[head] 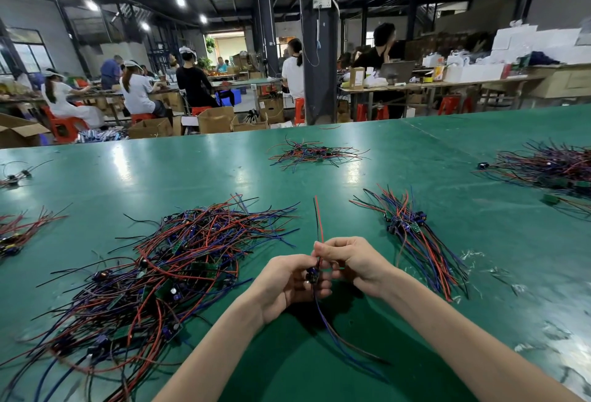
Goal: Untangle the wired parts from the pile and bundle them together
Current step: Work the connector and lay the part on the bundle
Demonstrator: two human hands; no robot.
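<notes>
A big tangled pile of wired parts (153, 273), red, blue and black leads on small green boards, covers the green table at my left. Between my hands I hold one wired part (312, 275) above the table. My left hand (289, 283) grips its small board from the left. My right hand (348, 262) pinches its red and black leads, which stick straight up; blue and black leads trail down toward me. A tidy bundle of sorted parts (412, 232) lies to the right of my hands, leads fanned both ways.
Smaller wire piles lie at the far middle (315, 153), far right (550, 166) and left edge (19, 232). Plastic scraps (479, 261) litter the table's right side. Beyond the table's far edge, people sit at benches among cardboard boxes.
</notes>
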